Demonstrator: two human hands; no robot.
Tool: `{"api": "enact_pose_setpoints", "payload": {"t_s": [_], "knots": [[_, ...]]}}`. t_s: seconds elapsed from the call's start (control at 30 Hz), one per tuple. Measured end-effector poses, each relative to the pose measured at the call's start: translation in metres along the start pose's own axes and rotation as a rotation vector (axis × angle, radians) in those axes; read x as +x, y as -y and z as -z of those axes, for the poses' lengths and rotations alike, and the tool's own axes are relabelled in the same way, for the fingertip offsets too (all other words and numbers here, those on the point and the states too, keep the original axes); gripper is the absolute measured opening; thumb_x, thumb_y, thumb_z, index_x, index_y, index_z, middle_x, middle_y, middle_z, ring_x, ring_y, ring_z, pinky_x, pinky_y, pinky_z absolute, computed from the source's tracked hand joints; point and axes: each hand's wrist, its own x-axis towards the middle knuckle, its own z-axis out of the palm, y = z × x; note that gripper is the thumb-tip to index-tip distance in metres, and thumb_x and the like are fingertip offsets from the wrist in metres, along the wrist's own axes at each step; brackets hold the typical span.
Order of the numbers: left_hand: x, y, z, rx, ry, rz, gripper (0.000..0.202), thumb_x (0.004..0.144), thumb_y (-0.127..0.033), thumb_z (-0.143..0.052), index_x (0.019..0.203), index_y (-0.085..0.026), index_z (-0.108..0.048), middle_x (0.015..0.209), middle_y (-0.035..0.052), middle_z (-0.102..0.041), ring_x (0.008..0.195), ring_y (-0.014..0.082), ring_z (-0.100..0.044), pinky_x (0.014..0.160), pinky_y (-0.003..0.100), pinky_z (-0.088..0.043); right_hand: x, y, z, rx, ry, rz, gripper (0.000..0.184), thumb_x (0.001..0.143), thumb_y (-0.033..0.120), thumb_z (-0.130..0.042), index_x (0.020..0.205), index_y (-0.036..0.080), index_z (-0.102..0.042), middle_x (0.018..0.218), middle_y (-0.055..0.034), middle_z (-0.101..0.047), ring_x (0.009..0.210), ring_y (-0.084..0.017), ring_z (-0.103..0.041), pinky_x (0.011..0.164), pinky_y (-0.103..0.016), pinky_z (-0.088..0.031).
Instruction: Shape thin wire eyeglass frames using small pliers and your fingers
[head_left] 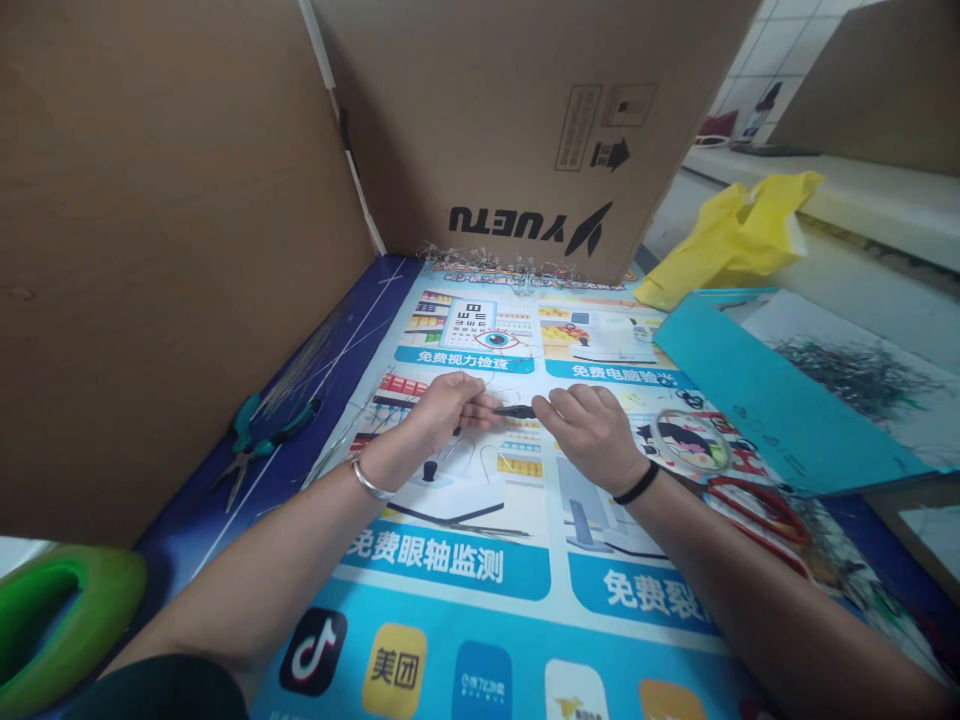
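My left hand (448,408), with a silver bangle at the wrist, is pinched shut on a thin bent wire (491,452) that loops down onto the printed mat (480,560). My right hand (592,432), wearing a black wrist band, is closed round small dark pliers (517,411). The pliers' tip points left and meets the wire at my left fingertips. Both hands hover just above the middle of the mat.
Teal-handled pliers (259,440) lie at the left by a cardboard wall (165,250). A large cardboard box (525,130) stands behind, with finished wire pieces along its base. A tape roll (691,440), red scissors (757,505), a blue board (765,400), loose wires and a yellow bag (735,240) are at right.
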Motion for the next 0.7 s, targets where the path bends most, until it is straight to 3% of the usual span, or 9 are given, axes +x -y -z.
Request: {"api": "enact_pose_setpoints", "payload": {"t_s": [0.17,0.43,0.7], "knots": [[-0.0002,0.0003,-0.0019,0.06,-0.039,-0.092,0.013,0.083,-0.026,-0.053,0.075,-0.015,-0.049,0.069,0.0052,-0.068,0.053,0.0153,-0.065,0.056,0.029,-0.054,0.0005,0.0019,-0.0008,0.008,0.037,-0.037,0.014,0.087,0.015,-0.047,0.091,0.018,-0.061,0.071,-0.0018,-0.054,0.069,-0.016,-0.038,0.064,-0.033,-0.025],[-0.0027,-0.0052,-0.0034,0.189,-0.011,-0.19,0.017,0.084,-0.03,-0.053,0.076,-0.016,-0.045,0.073,0.0041,-0.069,0.058,0.0124,-0.065,0.058,0.024,-0.051,-0.0009,0.0047,-0.0024,0.115,0.145,-0.113,0.016,0.086,0.015,-0.045,0.085,0.018,-0.061,0.07,-0.0023,-0.056,0.068,-0.016,-0.042,0.062,-0.031,-0.027],[0.0021,-0.0031,0.0036,0.265,0.088,-0.261,0.015,0.085,-0.029,-0.051,0.078,-0.017,-0.045,0.076,0.0034,-0.069,0.063,0.0123,-0.067,0.06,0.024,-0.051,-0.0013,0.0068,-0.0005,0.413,0.365,-0.305,0.021,0.089,0.032,-0.045,0.086,0.02,-0.063,0.078,-0.0022,-0.063,0.075,-0.014,-0.056,0.062,-0.025,-0.033]]}}
